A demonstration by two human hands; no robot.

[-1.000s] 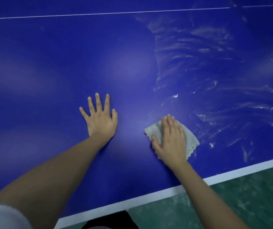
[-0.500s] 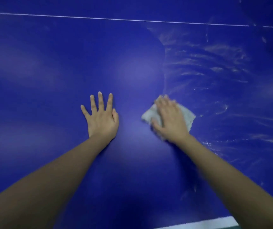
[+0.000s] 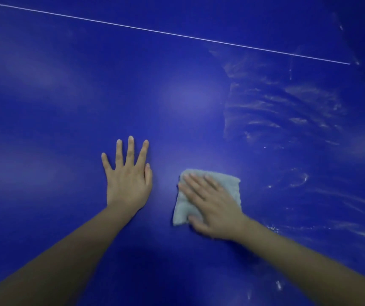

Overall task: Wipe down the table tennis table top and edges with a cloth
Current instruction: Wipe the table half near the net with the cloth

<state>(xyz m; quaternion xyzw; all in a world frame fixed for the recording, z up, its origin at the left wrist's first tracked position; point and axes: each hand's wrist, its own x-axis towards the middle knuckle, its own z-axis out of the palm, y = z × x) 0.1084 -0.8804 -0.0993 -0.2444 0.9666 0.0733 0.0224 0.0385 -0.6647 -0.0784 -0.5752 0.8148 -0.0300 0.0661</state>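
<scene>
Right hand flat on the grey cloth, fingers straight, pressing it onto the blue table top, no clutching. Just left of the cloth, the left hand lies palm down, fingers spread, holding nothing. Wet streaks glisten to the cloth's right; a thin white line runs well beyond it.

Deep blue, smooth table tennis table top, uniform in colour, with soft paler sheen patches. Thin white painted line crosses the upper field diagonally. Pale grey, square terry cloth, plain and unpatterned. Whitish, curved smear streaks mottle the blue on the right side.
</scene>
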